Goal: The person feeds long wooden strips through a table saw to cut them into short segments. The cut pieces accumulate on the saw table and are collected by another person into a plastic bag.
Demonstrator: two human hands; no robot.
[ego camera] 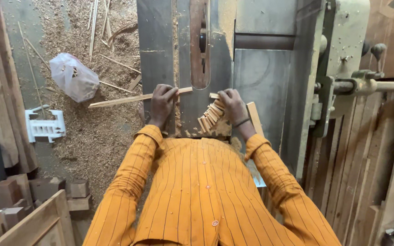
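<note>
Seen from above: your left hand [162, 103] pinches a long thin wood strip [135, 98] lying across the table saw [261, 82], just beside the blade slot [200, 45]. Your right hand [231, 104] is closed on the cut end, w/ a fan of short offcuts [210, 117] under it. Strip looks light, stiff, likely snappable; grip near the slot. Blade itself is hard to make out; sawdust covers the floor [92, 136].
</note>
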